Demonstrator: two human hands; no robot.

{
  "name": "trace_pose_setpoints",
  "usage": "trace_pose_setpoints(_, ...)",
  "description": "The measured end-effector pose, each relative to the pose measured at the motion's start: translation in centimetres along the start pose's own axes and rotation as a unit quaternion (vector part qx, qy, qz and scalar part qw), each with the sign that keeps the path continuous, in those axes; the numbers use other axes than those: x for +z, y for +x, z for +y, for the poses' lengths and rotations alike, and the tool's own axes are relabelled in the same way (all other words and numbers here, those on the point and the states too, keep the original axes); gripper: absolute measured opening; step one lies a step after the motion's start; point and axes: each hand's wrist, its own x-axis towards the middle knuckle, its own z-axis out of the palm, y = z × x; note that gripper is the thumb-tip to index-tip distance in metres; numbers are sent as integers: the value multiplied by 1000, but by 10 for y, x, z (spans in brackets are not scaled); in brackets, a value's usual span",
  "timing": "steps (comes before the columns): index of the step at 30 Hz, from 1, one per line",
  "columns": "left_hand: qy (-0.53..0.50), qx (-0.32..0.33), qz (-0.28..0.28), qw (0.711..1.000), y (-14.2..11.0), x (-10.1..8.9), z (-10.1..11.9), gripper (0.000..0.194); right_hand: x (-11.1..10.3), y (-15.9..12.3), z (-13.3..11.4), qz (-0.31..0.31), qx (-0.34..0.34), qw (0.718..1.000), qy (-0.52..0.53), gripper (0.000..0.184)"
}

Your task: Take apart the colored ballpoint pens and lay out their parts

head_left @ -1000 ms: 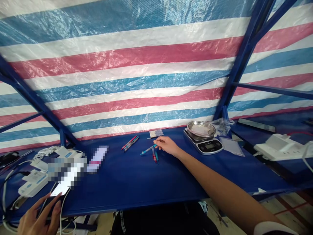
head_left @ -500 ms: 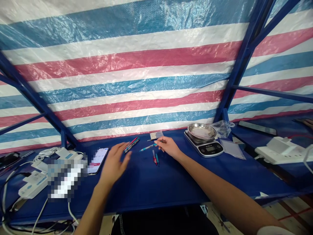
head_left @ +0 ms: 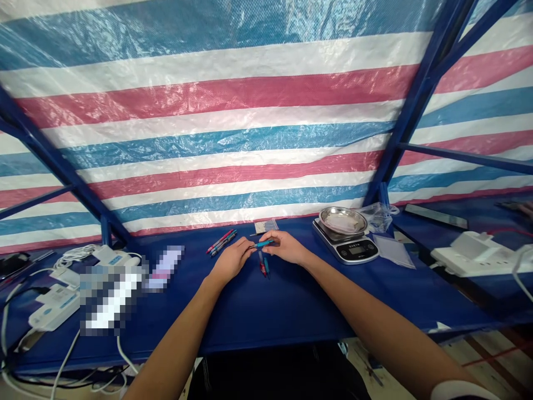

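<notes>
A blue pen [head_left: 262, 243] spans the gap between my two hands above the table. My right hand [head_left: 286, 248] is closed on its right end, fingertips pinched. At the other end, the closed fingers of my left hand [head_left: 234, 258] grip the pen's left tip. Just below the hands, a red pen part [head_left: 262, 267] and a blue pen part [head_left: 267, 268] lie side by side on the blue table [head_left: 283, 311]. Several pens [head_left: 222, 243], red and dark blue-grey, lie together beyond my left hand.
A small clear bag with little pieces [head_left: 265, 228] lies at the back. To the right stand a digital scale [head_left: 357, 250] with a steel bowl [head_left: 343, 220], a flat clear bag [head_left: 393, 251] and a white power strip [head_left: 470, 256]. A pixelated phone [head_left: 165, 268] and cables are at left.
My left hand has left the group of pens, moved right and taken hold of the pen's left end. My right hand still holds the pen.
</notes>
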Motion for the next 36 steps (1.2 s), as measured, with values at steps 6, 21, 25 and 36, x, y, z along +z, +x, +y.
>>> trace_pose_setpoints(6, 11, -14, -19, 1000, -3, 6, 5, 40, 6, -4, -7, -12, 23, 994, -103, 40)
trace_pose_setpoints(21, -12, -21, -17, 1000, -5, 5, 0, 42, -3, 0, 6, 27, -44, 993, -106, 42)
trace_pose_setpoints(25, -12, -15, -20, 1000, -6, 6, 0, 43, -3, 1, 6, -12, 11, 997, -76, 31)
trace_pose_setpoints(36, -33, -19, -10, 999, -4, 5, 0, 43, -13, 4, 4, 25, -31, 997, -68, 31)
